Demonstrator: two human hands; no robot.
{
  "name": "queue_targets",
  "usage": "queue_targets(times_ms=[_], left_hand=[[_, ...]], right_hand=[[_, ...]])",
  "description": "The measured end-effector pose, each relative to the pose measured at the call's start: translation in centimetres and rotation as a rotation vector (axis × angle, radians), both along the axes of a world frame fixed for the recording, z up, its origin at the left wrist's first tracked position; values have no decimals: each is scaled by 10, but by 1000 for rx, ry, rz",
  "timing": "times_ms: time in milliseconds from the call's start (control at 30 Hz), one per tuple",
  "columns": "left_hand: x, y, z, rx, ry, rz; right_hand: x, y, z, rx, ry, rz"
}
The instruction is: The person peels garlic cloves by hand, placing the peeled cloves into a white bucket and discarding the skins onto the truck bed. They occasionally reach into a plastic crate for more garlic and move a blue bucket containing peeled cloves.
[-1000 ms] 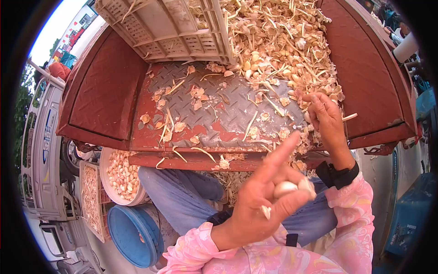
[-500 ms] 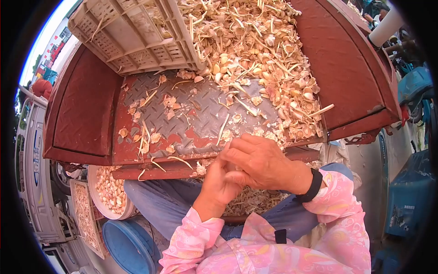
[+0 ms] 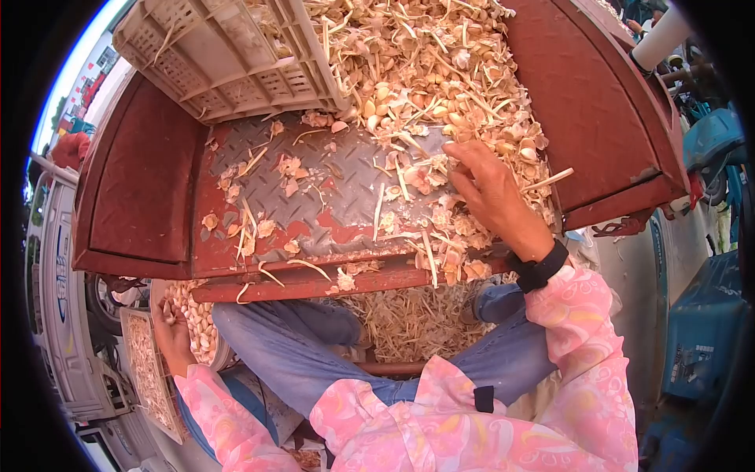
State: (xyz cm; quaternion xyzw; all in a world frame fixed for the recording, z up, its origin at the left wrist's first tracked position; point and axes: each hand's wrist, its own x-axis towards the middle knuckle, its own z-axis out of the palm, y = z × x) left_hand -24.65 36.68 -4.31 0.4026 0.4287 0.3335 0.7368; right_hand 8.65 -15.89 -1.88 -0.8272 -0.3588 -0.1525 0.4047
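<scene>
Garlic [image 3: 425, 71], a heap of cloves, stalks and papery skins, fills the truck bed [image 3: 338, 197] from twelve to two o'clock. The right hand [image 3: 491, 193] lies flat on the near edge of that heap, at about one o'clock from the middle of the view, fingers spread wide and pressed into the loose skins; whether anything is pinched under them cannot be told. A black wristband [image 3: 539, 267] sits at its wrist, above a pink patterned sleeve [image 3: 574, 330].

The left hand [image 3: 171, 334] is well apart from it, down at eight o'clock, over the white bowl [image 3: 220, 358] of peeled cloves that stands under the bed's edge. Its fingers curl loosely downward at the cloves; what they hold, if anything, cannot be told.

An overturned pale plastic crate [image 3: 228, 63] leans at eleven o'clock, touching the heap. Scattered skins and stalks lie on the bare tread plate between crate and right hand. More stalks pile on the ground between the person's blue-trousered knees [image 3: 314, 346] at six o'clock. A blue tub [image 3: 197, 425] sits just below the bowl, and a tray of cloves [image 3: 145, 362] beside it at eight o'clock. Writing on the white vehicle [image 3: 59, 267] at nine o'clock is too blurred to read.
</scene>
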Motion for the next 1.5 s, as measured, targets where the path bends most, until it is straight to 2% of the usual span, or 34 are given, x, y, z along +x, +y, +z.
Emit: queue_targets(times_ms=[33,67,167,200,267,333,400,500,633,733,833,867,967,1067,1167,1233,1300,1367,1433,1500], left_hand=[[7,-15,10,32,186,109],[6,-36,23,125,553,62],[0,-25,-4,740,515,-151],[27,-70,22,663,416,-105],[69,-129,52,759,379,-218],[114,-209,84,985,299,-380],[143,-268,89,984,117,-580],[173,-322,70,822,50,-896],[201,-366,51,593,45,-1048],[218,-378,41,454,-17,-1089],[228,-377,37,259,-115,-1087],[229,-375,38,199,-140,-1096],[224,-368,41,16,-155,-1062],[220,-360,34,-242,-216,-987],[217,-355,35,-424,-271,-941],[208,-350,37,-474,-287,-920],[191,-338,45,-449,-343,-901],[147,-305,61,-355,-375,-786],[81,-260,84,-216,-377,-623],[-10,-215,99,33,-303,-324]], right_hand=[[0,5,8,76,-33,-1],[-2,5,22,67,-118,-69],[-7,-12,39,-31,85,-28],[-11,-14,39,-129,102,-57],[-20,-19,34,-305,78,-79],[-29,-21,37,-453,47,-85],[-31,-26,38,-464,39,-48],[-20,-35,32,-507,95,58],[-13,-35,25,-471,120,111],[-17,-27,27,-319,336,157],[-19,-20,30,50,920,360],[-19,-19,30,129,1010,429],[-25,-9,43,118,1209,319],[-25,-1,44,121,1199,290],[-3,2,23,189,591,59],[22,-8,16,-136,-184,-195],[38,-14,5,-293,-178,-159],[40,-8,0,-421,-174,-105],[49,-3,-5,-527,-58,77],[54,-1,-30,-405,-78,182]])
